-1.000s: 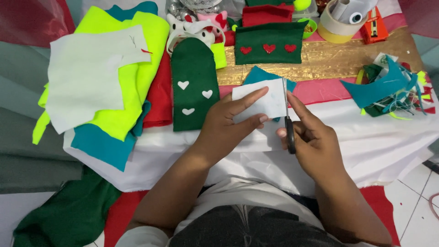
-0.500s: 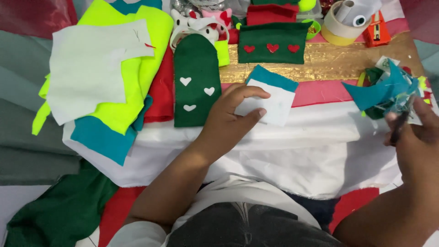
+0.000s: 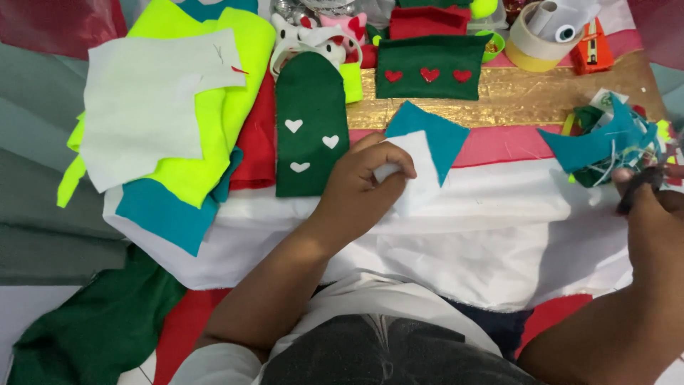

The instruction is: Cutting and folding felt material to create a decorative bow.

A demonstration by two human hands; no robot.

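Observation:
My left hand (image 3: 365, 187) rests in the middle of the white cloth (image 3: 463, 242) and pinches a small white felt piece (image 3: 420, 178) that lies over a teal felt triangle (image 3: 431, 135). Just left of it lies a tall dark green felt shape with three white hearts (image 3: 311, 125). My right hand (image 3: 652, 207) is far out at the right edge, closed around dark scissors (image 3: 638, 187), beside a heap of teal and green felt scraps (image 3: 605, 142).
Stacked felt sheets in white, neon yellow, teal and red (image 3: 171, 107) lie at the left. A green felt piece with red hearts (image 3: 427, 68), a tape roll (image 3: 538, 39) and an orange box (image 3: 591, 46) sit at the back on a gold strip (image 3: 513, 100).
My right hand has carried the scissors from the white felt piece to the scrap heap at the right. My left hand has stayed on the white piece and curled its fingers around it.

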